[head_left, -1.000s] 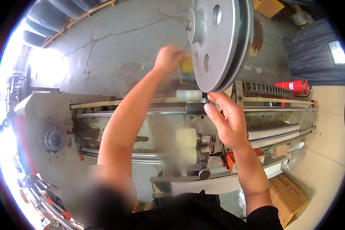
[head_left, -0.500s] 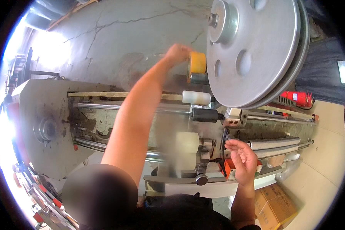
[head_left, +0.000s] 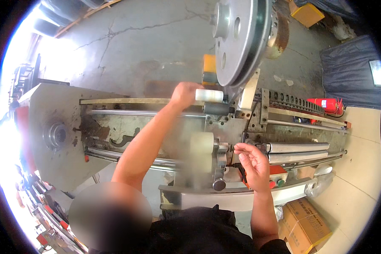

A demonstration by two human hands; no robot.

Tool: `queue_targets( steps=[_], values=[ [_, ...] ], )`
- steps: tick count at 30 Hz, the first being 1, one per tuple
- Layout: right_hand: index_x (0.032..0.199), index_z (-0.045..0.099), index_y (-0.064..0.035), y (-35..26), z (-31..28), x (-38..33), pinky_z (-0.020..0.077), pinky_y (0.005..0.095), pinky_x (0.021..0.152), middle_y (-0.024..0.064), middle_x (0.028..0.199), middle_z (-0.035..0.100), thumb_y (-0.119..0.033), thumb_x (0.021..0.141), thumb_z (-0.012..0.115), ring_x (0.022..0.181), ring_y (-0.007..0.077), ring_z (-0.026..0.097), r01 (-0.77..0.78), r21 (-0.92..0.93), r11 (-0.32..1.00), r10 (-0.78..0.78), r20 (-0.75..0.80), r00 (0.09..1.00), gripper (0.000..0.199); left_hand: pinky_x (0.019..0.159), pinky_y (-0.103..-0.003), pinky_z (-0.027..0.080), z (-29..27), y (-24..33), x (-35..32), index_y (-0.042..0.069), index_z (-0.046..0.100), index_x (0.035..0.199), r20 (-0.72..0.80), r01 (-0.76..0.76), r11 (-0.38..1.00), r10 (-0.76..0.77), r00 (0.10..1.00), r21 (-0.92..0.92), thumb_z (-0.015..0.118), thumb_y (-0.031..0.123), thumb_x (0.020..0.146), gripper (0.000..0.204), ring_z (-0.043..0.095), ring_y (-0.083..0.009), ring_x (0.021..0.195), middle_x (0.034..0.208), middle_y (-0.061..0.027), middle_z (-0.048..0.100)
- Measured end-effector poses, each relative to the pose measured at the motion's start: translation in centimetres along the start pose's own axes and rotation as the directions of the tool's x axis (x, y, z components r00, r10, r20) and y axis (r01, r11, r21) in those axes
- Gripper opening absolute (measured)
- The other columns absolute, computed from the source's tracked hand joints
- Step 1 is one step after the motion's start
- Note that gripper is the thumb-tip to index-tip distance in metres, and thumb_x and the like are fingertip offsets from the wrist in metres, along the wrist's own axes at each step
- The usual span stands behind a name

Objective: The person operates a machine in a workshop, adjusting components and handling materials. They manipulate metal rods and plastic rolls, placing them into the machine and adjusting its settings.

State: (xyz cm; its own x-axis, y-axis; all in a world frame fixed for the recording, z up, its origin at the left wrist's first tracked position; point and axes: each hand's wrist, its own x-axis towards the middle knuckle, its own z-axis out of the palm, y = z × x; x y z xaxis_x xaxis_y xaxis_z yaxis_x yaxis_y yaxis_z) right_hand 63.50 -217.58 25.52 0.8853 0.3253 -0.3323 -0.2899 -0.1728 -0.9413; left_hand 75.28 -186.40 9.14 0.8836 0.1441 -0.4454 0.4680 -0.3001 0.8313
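Observation:
My left hand [head_left: 185, 95] reaches forward over the rails, its fingers pressed together at the left end of a white roller [head_left: 209, 95]; anything between them is hidden. Just below is a black roller [head_left: 218, 109], and a yellow roller [head_left: 209, 63] lies beyond. Above them stands a large grey grooved wheel [head_left: 237, 42]. My right hand [head_left: 254, 163] is open, palm turned inward, fingers loosely bent, beside the bracket of a pair of cream rollers [head_left: 202, 146]. Their left side is blurred. A round black knob [head_left: 219, 184] sits below the bracket.
A grey machine housing [head_left: 51, 131] stands at the left, with steel rails [head_left: 148, 113] running rightward. By my right wrist is a red control box [head_left: 278, 175] with buttons. A fire extinguisher [head_left: 326, 106] lies behind the rails; a cardboard box [head_left: 304, 226] sits lower right.
My left hand has come back from the yellow roller to the white one. My right hand has shifted slightly left and up. The large wheel now appears farther up and more edge-on.

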Motion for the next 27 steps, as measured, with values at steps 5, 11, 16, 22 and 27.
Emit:
queue_targets(
  steps=[5,11,16,22,27],
  values=[
    [0.124,0.069,0.0015,-0.1,0.1,-1.6,0.0518,0.0299,0.096,0.0121,0.116,0.075,-0.016,0.101,0.066,0.109,0.0159,0.069,0.018,-0.062,0.998,-0.018,-0.014,1.000,0.029,0.066,-0.029,0.051,-2.2,3.1,-1.2,0.006,0.082,0.103,-0.005,0.008,0.999,-0.008,1.000,0.042,0.069,0.015,0.092,0.019,0.062,-0.0092,0.070,0.082,-0.0013,0.074],
    [0.129,0.064,0.0034,0.7,-1.2,-3.3,0.0495,0.0303,0.100,0.0099,0.119,0.071,-0.010,0.104,0.063,0.110,0.0166,0.066,-0.024,-0.034,0.999,0.024,0.011,1.000,0.028,0.068,-0.028,0.049,-3.3,4.9,-1.3,0.004,0.081,0.101,0.006,-0.004,1.000,0.004,1.000,0.007,0.068,0.014,0.091,0.019,0.060,-0.0113,0.072,0.083,-0.0010,0.073],
    [0.128,0.064,0.0035,1.7,-1.7,-4.1,0.0497,0.0306,0.100,0.0092,0.117,0.071,-0.011,0.104,0.063,0.110,0.0158,0.066,-0.047,0.019,0.999,0.047,-0.006,0.999,0.029,0.071,-0.027,0.046,-5.3,8.7,-3.2,0.003,0.080,0.098,0.038,-0.019,0.997,0.022,0.999,-0.081,0.067,0.013,0.092,0.017,0.055,-0.0089,0.074,0.080,0.0005,0.068],
    [0.126,0.065,0.0045,1.8,-1.0,-2.8,0.0503,0.0315,0.099,0.0095,0.116,0.071,-0.011,0.103,0.063,0.107,0.0161,0.067,-0.041,0.058,0.997,0.040,0.022,0.999,0.028,0.067,-0.025,0.045,-4.8,11.6,-8.6,0.003,0.080,0.100,0.086,-0.035,0.973,0.056,0.995,-0.228,0.067,0.015,0.096,0.018,0.054,-0.0077,0.070,0.078,0.0011,0.066],
    [0.123,0.066,0.0037,-0.9,0.3,0.4,0.0515,0.0313,0.096,0.0099,0.112,0.072,-0.016,0.105,0.060,0.103,0.0168,0.068,-0.055,0.051,0.997,0.053,0.031,0.998,0.027,0.066,-0.025,0.048,-2.7,14.2,-14.7,0.002,0.079,0.103,0.104,-0.051,0.937,0.092,0.990,-0.344,0.066,0.015,0.097,0.019,0.057,-0.0076,0.071,0.082,-0.0003,0.069]
  ],
)
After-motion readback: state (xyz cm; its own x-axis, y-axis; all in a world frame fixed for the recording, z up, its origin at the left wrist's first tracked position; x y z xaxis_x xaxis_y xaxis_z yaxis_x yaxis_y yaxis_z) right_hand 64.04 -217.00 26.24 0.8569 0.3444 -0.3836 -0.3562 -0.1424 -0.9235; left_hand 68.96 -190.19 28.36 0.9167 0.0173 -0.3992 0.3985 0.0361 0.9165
